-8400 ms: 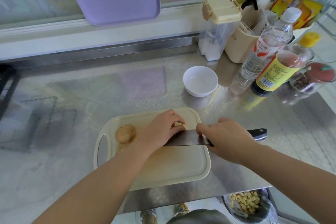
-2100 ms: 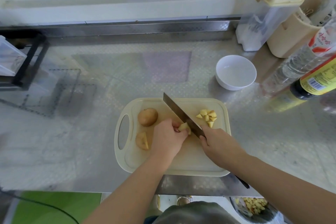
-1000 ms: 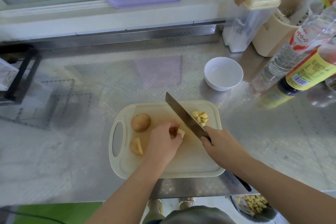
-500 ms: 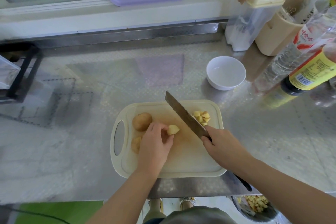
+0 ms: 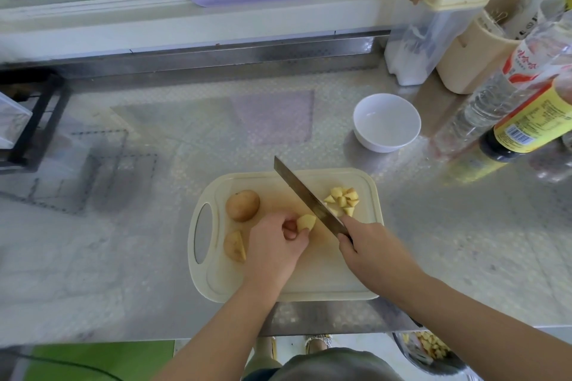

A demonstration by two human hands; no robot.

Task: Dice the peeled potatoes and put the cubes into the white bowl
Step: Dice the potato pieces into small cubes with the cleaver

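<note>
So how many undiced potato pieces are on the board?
3: whole potato far left, wedge nearer the person, chunk in the left hand, which may hide more.

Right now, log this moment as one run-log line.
step: dicing | left hand: holds potato piece | right hand: grips knife | cubes: on cutting board | white bowl: empty

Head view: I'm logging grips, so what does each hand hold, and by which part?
The right hand grips the knife at its handle end; the left hand pinches the potato piece by its left side.
</note>
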